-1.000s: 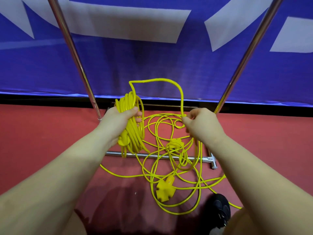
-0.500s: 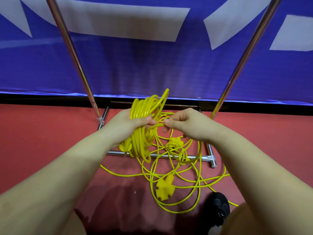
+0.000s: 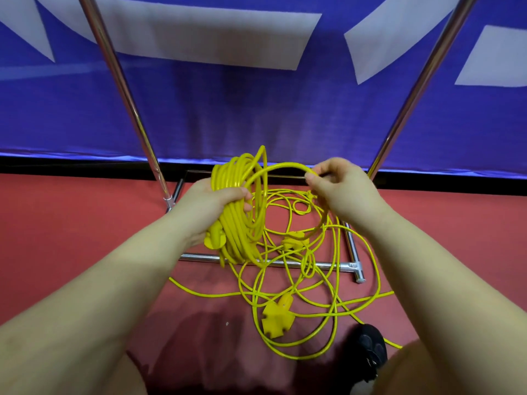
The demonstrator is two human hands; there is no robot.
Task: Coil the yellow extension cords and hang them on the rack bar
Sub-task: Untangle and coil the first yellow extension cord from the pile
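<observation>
My left hand (image 3: 209, 205) grips a coiled bundle of yellow extension cord (image 3: 239, 220), held upright, with a yellow plug (image 3: 214, 240) hanging at its lower left. My right hand (image 3: 339, 189) pinches the free strand (image 3: 281, 168), which arches from the bundle to my fingers. The rest of the cord lies in loose tangled loops (image 3: 302, 283) on the red floor, with a yellow multi-socket head (image 3: 278, 316) and a second plug (image 3: 293, 240) among them. The rack's two chrome uprights (image 3: 125, 95) (image 3: 413, 89) rise left and right; its top bar is out of view.
The rack's chrome base bar (image 3: 313, 265) and side rail (image 3: 352, 246) lie on the red floor under the loops. A blue and white banner (image 3: 256, 109) stands close behind the rack. My black shoe (image 3: 368, 346) is at the lower right beside the cord.
My right hand brought a loop to the bundle, laid it into my left hand's grip, then drew away to the right with a fresh length of strand.
</observation>
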